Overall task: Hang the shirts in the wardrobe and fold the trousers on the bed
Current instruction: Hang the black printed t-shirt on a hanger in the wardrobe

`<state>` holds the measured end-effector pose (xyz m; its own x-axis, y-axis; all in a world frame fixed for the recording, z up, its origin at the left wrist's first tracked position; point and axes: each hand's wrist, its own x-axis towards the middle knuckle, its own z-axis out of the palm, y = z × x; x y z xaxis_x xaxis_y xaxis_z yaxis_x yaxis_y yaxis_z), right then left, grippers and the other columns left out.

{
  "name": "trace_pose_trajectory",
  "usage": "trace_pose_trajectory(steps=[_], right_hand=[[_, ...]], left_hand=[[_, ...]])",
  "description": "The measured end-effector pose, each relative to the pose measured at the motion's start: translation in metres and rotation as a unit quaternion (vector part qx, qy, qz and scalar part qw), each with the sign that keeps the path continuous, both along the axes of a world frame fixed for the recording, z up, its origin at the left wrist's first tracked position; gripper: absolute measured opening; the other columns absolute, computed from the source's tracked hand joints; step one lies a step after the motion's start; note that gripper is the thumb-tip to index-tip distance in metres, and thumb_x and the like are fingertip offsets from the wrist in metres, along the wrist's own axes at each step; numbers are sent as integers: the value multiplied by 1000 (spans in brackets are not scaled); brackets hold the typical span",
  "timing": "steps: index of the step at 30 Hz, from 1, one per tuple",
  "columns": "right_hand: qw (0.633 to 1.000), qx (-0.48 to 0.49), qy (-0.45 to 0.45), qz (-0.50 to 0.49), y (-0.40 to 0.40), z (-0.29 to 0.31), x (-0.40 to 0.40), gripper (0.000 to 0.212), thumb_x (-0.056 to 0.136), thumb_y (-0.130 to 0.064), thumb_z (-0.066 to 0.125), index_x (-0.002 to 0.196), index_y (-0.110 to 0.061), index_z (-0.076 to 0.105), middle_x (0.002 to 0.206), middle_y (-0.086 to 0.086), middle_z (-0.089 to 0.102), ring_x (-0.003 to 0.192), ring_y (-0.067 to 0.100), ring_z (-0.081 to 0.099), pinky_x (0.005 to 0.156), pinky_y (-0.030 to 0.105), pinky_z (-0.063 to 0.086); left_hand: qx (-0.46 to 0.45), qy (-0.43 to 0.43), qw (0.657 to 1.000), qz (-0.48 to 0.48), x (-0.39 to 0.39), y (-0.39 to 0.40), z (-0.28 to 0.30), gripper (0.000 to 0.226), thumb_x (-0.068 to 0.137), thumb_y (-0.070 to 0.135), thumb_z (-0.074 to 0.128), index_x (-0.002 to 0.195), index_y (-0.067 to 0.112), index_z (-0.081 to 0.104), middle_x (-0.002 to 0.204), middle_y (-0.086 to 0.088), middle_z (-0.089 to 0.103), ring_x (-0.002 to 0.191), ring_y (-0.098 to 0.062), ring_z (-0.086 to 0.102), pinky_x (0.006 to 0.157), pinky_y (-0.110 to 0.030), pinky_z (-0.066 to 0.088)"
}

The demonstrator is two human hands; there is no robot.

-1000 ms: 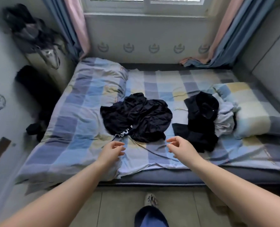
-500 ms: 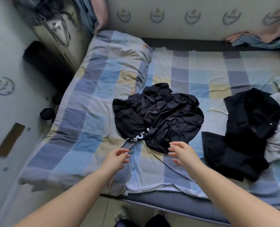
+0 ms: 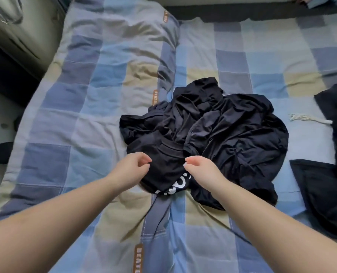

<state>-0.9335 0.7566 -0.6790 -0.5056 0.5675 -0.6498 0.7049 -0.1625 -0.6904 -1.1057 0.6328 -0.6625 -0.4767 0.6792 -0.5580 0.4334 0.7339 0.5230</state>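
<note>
Change since earlier frame: both hands have advanced from the bed's near edge onto the black pile; view has closed in and tilted down.
Left hand (image 3: pixel 131 169): centre frame, fingers curled loosely, empty, at the pile's left edge; contact cannot be told.
Right hand (image 3: pixel 202 170): just right of it, fingers curled, thumb and fingertips apart, gripping nothing.
Black shirt pile (image 3: pixel 213 138): crumpled at centre, white lettering at its near edge, collar between the hands.
Second dark garment heap (image 3: pixel 327 194): right edge, apart from the pile.
Bed (image 3: pixel 262 62): checked blue sheet, holds both heaps.
Quilt (image 3: pixel 96 79): checked, folded, left half.
</note>
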Motion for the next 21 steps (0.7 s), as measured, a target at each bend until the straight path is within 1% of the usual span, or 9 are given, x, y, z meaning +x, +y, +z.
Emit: trace_pose_trajectory(steps=[2,4,7,8,10,12,15,18,21], right_hand=[[996,30,-25,81,5,-24,-22,42,92,-30,52,134,-23,51,125,-5,58,105,14,58,91,23,41],[983,85,-44,156,9,-46,-38,49,94,-32,50,141,-21,43,143,-2,46,128,16,46,100,24,34],[964,145,-52,216,14,-75,-57,57,96,-31,47,149,-19,29,158,-3,17,145,16,19,115,30,20],[963,149,-53,220,15,-85,-61,59,96,-32,47,150,-20,25,159,-3,12,145,16,17,116,32,21],[962,149,-54,224,17,-100,-67,61,96,-31,48,151,-20,22,160,-3,7,145,16,19,116,35,24],[961,152,-56,223,16,-114,-70,61,95,-30,49,150,-20,23,158,0,14,143,18,23,113,34,27],[956,167,-77,228,12,-126,-65,57,93,-29,52,146,-22,31,145,3,38,127,25,45,102,37,40],[944,177,-109,255,3,-133,-52,37,92,-27,52,129,-22,50,121,3,58,111,24,53,91,37,44],[936,187,-117,275,-7,-125,-36,23,90,-31,53,110,-20,55,107,3,58,98,25,54,74,34,42]], left_hand=[[3,91,990,-105,-14,17,-31,25,93,23,52,116,24,60,122,3,52,119,-14,48,99,-27,38],[6,170,963,-207,-24,31,-55,34,93,25,51,126,25,55,138,1,43,131,-19,37,108,-35,34],[-17,232,921,-312,-35,49,-81,48,96,22,44,143,29,36,158,-1,18,146,-22,13,113,-44,29],[-28,241,912,-330,-37,56,-89,52,98,20,41,147,29,28,160,-1,9,147,-22,8,113,-44,29],[-50,261,901,-343,-40,68,-98,57,99,17,37,150,31,18,161,1,2,146,-26,13,108,-41,35],[-65,303,879,-362,-43,77,-107,55,98,18,37,150,30,21,158,-1,20,137,-29,29,100,-40,40],[-85,365,834,-405,-46,79,-112,39,96,29,42,135,28,45,130,0,52,118,-27,48,91,-39,41],[-120,359,802,-463,-41,71,-108,30,97,41,40,118,27,57,113,-1,53,103,-26,58,82,-37,45],[-112,347,776,-514,-34,55,-90,35,100,45,32,113,23,56,112,-1,47,95,-26,59,72,-32,42]])
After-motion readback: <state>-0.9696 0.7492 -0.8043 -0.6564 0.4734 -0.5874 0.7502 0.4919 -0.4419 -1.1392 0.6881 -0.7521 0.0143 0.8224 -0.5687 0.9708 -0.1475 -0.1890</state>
